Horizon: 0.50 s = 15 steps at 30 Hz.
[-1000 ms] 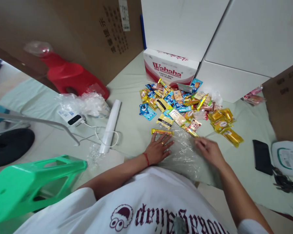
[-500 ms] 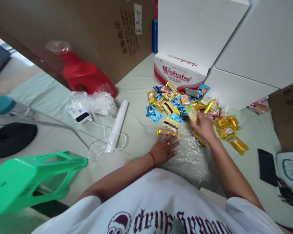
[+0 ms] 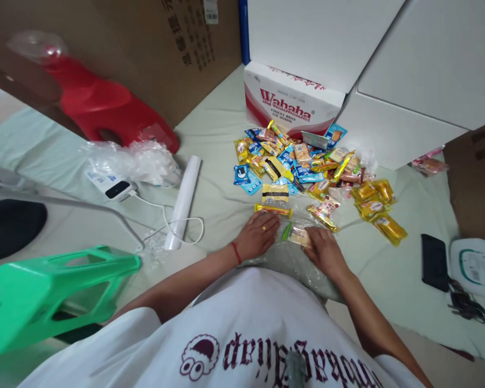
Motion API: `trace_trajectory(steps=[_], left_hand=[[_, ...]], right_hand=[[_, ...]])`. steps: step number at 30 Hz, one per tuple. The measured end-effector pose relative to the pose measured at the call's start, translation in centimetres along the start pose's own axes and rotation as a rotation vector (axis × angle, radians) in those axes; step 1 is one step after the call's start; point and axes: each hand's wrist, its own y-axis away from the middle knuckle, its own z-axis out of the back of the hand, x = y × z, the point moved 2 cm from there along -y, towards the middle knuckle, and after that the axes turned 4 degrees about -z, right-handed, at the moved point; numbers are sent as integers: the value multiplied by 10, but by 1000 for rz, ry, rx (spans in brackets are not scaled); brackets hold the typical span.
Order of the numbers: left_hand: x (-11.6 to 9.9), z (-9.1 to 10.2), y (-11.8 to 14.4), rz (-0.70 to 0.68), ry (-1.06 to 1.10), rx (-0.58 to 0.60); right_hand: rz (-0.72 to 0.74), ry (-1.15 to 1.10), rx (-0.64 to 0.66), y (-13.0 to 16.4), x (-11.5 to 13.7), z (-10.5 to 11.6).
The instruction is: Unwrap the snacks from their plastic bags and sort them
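Note:
My left hand (image 3: 259, 234), palm down, lies with its fingers flat on a clear plastic bag (image 3: 307, 267), just below a thin yellow snack packet (image 3: 272, 209). My right hand (image 3: 326, 252) has its fingers closed at the right end of a cream snack packet (image 3: 298, 235) with a green end, low over the same bag. A yellow packet with a black stripe (image 3: 275, 192) lies farther up. Beyond it spreads a heap of blue, yellow and brown wrapped snacks (image 3: 286, 158). Several golden-yellow packets (image 3: 389, 228) lie apart on the right.
A white-and-red Wahaba box (image 3: 291, 102) stands behind the heap. On the left are a red jug (image 3: 105, 105), a white roll (image 3: 182, 202), a cabled white device (image 3: 115, 187) and a green stool (image 3: 60, 291). A black phone (image 3: 434, 262) and keys (image 3: 466, 304) lie at right.
My right hand has come down and left from the heap with the cream packet, bringing it beside my left hand. My left hand's spread fingers have drawn together. The view has shifted slightly.

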Motion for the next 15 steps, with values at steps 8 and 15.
trace_trajectory(steps=[8, 15], left_hand=[[2, -6, 4, 107, -69, 104], [-2, -3, 5, 128, -148, 92]], right_hand=[[16, -253, -49, 6, 8, 37], [-47, -458, 288, -38, 19, 34]])
